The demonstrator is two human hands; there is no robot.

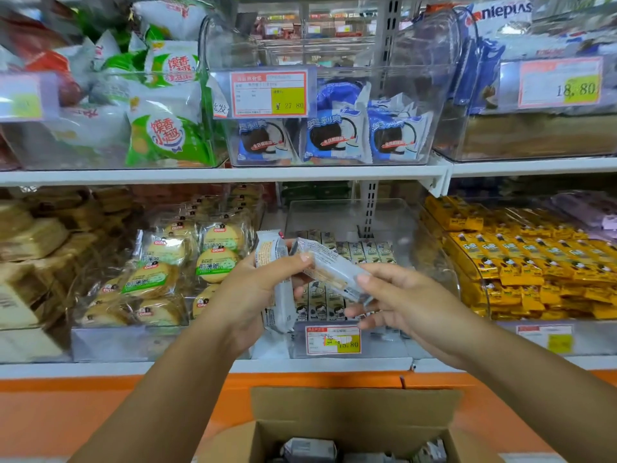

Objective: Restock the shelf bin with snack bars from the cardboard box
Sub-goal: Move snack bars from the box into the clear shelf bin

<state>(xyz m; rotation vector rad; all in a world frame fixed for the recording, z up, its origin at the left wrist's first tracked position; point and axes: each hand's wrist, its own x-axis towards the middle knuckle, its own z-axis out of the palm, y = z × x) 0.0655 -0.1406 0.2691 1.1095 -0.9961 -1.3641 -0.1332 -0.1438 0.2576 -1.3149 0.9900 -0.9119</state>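
1. While the left hand (247,295) is raised before the lower shelf (300,365), its fingers and thumb curl round an upright snack bar (275,285) in a pale grey wrapper; the bar's top end rises above the fingers and its bottom end hangs below the palm.
2. The right hand (400,299) pinches a second snack bar (329,267) between thumb and fingers at its lower right end; this bar lies tilted, its upper end close by the left thumb tip; whether the two bars touch, I cannot tell.
3. Both bars are held in front of the shelf bin (327,217), a clear tub at the middle of the lower shelf, reaching its front edge; rows of packed bars (364,252) stand upright in the bin's lower part.
4. A red and yellow price label (333,340) sits on the bin's front wall, under the hands.
5. The cardboard box (350,406) stands open below the shelf's front edge; grey wrapped bars (309,449) lie inside it.
6. Along the lower shelf, yellow packets (534,262) fill the bin just right of the shelf bin; round cake packets (213,259) fill the one to its left.
7. On the upper shelf (233,177), blue biscuit packets (334,138) lie in a clear bin at its front edge, straight above.
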